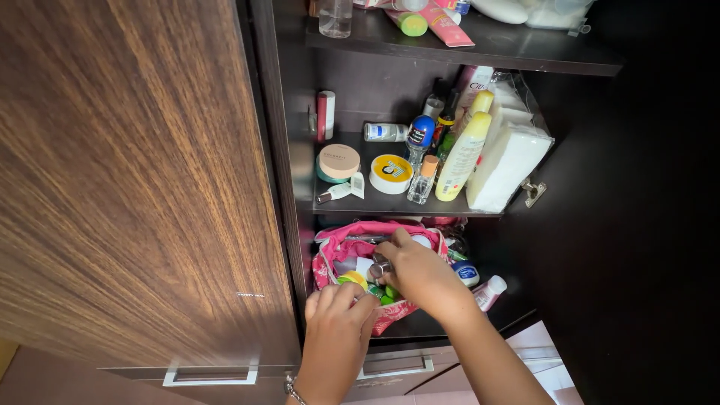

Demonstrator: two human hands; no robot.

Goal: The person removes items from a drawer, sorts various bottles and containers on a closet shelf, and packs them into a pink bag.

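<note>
A pink patterned pouch (337, 244) lies open on the lower cupboard shelf, filled with small toiletries. My left hand (337, 330) grips the pouch's near edge and holds it open. My right hand (420, 274) reaches into the pouch, its fingers closed on a small silver-capped item (379, 268). A yellow-green lid (352, 279) and green items (388, 294) show inside the pouch, between the two hands.
The brown wooden cupboard door (135, 187) stands open at left. The middle shelf (375, 206) holds a yellow bottle (461, 157), round tins, a small perfume bottle, a blue-capped roll-on and a white tissue pack (506, 165). Small bottles (489, 291) lie right of the pouch. Drawers with metal handles (210, 375) sit below.
</note>
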